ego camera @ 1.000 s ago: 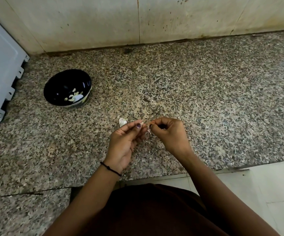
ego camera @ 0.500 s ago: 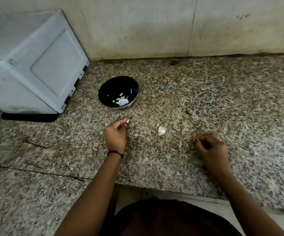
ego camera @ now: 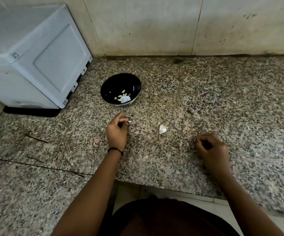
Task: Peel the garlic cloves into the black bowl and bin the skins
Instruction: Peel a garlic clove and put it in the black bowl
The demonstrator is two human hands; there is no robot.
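A speckled granite countertop (ego camera: 223, 103) fills most of the view. A thin dark crack (ego camera: 35, 166) runs across its near left part. At the back left stands a white boxy appliance (ego camera: 35, 62) with a recessed panel on its side. It rests on a black base (ego camera: 30, 112). Behind is a pale tiled wall (ego camera: 146, 26), flecked with small dark spatters (ego camera: 223, 40) — and a dark blotch (ego camera: 178, 60) sits where wall meets counter. Pale floor tile (ego camera: 274, 223) shows below the counter's edge.

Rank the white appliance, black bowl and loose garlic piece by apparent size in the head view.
1. white appliance
2. black bowl
3. garlic piece
Gaps are wide; nearness to the camera changes nothing.
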